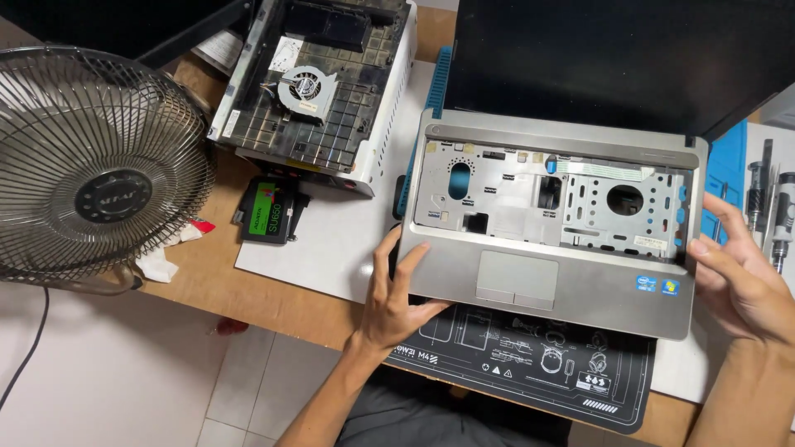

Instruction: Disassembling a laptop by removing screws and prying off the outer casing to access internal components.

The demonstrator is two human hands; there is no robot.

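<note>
A silver laptop (580, 290) with its keyboard removed lies open in front of me, bare metal frame showing above the touchpad (517, 277). Its dark screen (613, 58) stands up at the back. My left hand (396, 298) grips the front left corner of the palmrest, fingers on top. My right hand (737, 277) holds the right edge of the laptop base, fingers curled against its side. The laptop rests partly on a black work mat (538, 364) printed with white drawings.
A metal table fan (95, 165) stands at the left. Behind sits a stripped laptop bottom case with a cooling fan (310, 87). A small black-and-green drive (267, 211) lies near it. Screwdrivers (770, 207) lie on a blue mat at the right. The wooden desk edge (248, 298) runs below.
</note>
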